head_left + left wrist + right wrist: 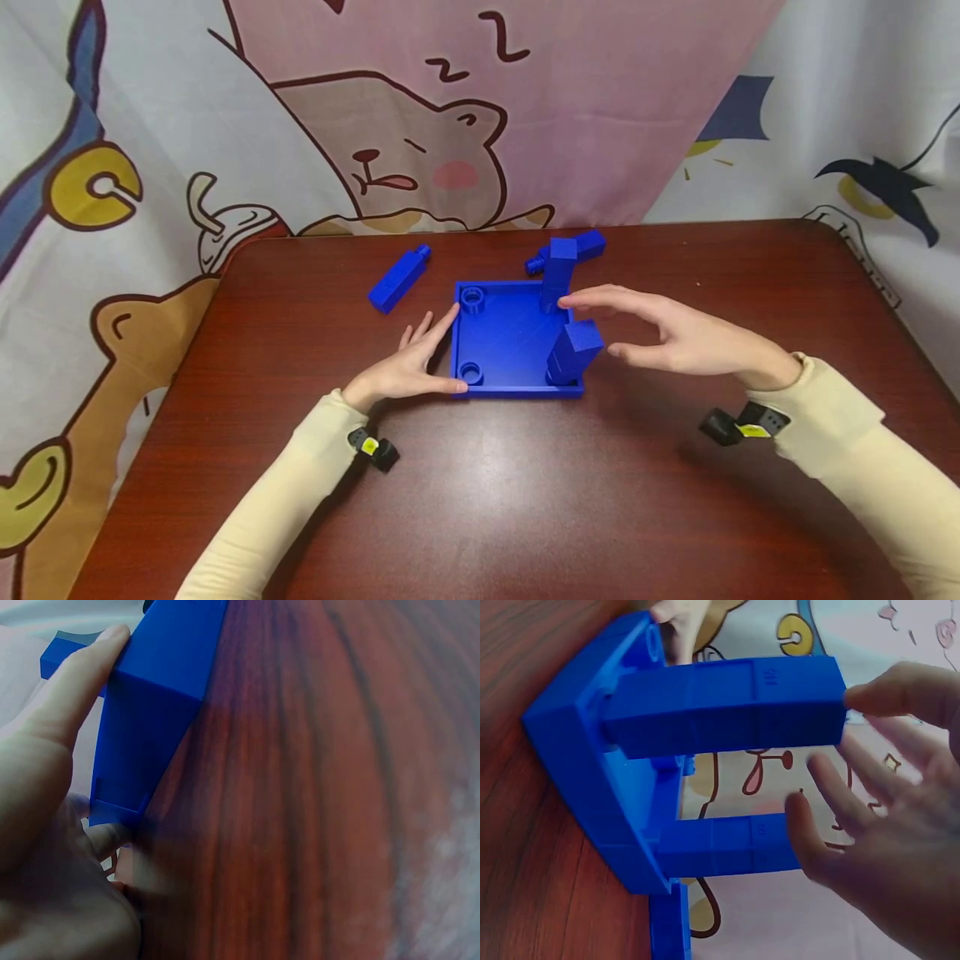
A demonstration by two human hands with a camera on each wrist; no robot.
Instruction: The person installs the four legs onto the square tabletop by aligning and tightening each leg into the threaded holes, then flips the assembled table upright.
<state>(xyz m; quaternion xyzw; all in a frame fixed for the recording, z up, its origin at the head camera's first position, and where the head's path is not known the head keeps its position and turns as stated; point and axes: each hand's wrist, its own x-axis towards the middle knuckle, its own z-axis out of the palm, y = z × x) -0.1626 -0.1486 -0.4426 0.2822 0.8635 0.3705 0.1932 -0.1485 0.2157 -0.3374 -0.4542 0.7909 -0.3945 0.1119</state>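
Observation:
A blue square tray-like base lies on the table with round sockets at its two left corners. Square blue legs stand at its right corners: the back leg upright, the front leg looking tilted in the head view. Against the base's left side rests my left hand, thumb at the front corner, fingers straight along the edge. My right hand hovers to the right with fingers spread. In the right wrist view its thumb tip meets or nearly meets the top of the front leg.
One loose blue leg with a threaded end lies behind and left of the base. Another loose leg lies behind the back leg. A patterned curtain hangs along the back edge of the brown table.

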